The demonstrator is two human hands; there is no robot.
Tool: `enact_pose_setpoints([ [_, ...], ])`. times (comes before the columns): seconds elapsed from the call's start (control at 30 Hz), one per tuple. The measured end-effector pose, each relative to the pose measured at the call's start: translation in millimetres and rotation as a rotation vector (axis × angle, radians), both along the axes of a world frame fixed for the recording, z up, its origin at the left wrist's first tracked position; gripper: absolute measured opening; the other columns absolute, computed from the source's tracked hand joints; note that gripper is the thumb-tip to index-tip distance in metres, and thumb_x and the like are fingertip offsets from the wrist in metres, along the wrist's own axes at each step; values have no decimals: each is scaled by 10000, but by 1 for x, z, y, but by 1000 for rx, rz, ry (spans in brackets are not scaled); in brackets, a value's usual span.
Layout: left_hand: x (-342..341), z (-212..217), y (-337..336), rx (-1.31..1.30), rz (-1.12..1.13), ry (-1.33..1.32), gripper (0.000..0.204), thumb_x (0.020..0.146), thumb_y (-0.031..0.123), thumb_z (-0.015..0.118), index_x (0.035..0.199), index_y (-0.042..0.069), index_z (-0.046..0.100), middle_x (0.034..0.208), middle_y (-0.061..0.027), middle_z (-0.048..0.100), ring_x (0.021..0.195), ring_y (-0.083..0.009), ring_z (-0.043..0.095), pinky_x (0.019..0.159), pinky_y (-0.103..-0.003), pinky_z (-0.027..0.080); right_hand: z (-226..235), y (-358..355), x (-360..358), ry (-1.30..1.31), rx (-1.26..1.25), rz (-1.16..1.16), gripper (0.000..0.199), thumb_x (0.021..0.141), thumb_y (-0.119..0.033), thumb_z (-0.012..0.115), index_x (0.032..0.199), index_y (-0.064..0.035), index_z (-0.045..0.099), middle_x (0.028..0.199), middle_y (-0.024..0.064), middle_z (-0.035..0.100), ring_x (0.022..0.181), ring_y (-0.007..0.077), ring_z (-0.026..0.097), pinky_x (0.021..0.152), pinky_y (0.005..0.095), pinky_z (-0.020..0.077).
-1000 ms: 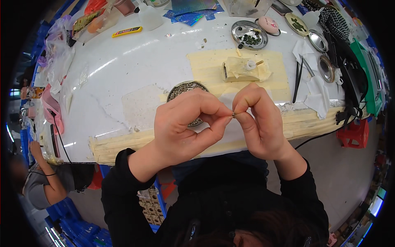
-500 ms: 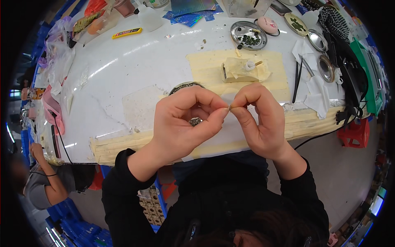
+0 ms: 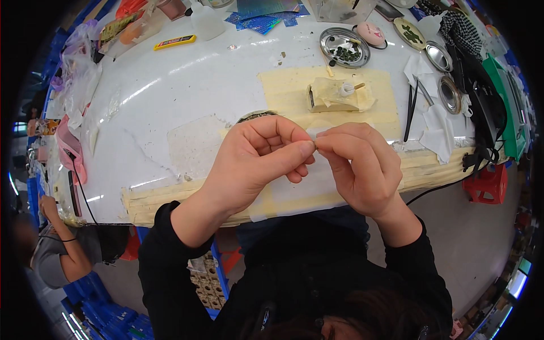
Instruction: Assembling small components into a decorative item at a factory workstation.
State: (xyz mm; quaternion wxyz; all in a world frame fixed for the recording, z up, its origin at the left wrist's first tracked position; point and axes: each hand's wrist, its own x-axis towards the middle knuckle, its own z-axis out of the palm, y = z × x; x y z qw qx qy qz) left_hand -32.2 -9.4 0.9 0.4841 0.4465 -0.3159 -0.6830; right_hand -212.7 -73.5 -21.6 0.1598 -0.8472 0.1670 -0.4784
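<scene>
Above the front part of the table, my left hand (image 3: 243, 161) and my right hand (image 3: 365, 167) meet fingertip to fingertip. Between them is a tiny brownish piece (image 3: 315, 146), too small to name. The left thumb and index finger pinch it, while its other fingers curl below. The right thumb and fingers are pressed together at the same spot. Behind the left hand, a round metal dish (image 3: 255, 115) of small bits shows only its far edge. Beyond the right hand stands a tape-wrapped block (image 3: 334, 103) bearing a small white pot (image 3: 347, 89) with a stick in it.
Farther back is a round metal tray (image 3: 324, 41) with dark green pieces. Dark tweezers (image 3: 409, 116) and white tissues (image 3: 437, 133) lie at the right. A yellow box cutter (image 3: 175, 42) lies at the back left. Beige tape (image 3: 164, 201) covers the front edge. Another person (image 3: 65, 252) sits at far left.
My right hand has turned, its fingers now folding over toward the left fingertips. My left hand has tilted, its lower fingers showing beneath the thumb. The tiny piece stays between the hands.
</scene>
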Motion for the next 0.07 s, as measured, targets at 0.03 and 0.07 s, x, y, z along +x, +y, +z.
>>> enact_pose_setpoints([
  [0.03, 1, 0, 0, 9, -11, 9, 90, 920, 98, 635, 959, 19, 615, 813, -46, 663, 677, -74, 612, 594, -193, 494, 0, -1, -1, 14, -5, 13, 238, 731, 92, 681, 946, -2, 638, 820, 116, 627, 718, 281, 641, 596, 334, 535],
  [0.07, 2, 0, -1, 16, -21, 22, 97, 917, 99, 639, 966, 19, 616, 818, -51, 668, 677, -77, 616, 601, -194, 498, 1, -2, -2, 29, -11, 27, 233, 741, 94, 664, 952, -2, 638, 823, 120, 628, 723, 284, 642, 598, 333, 536],
])
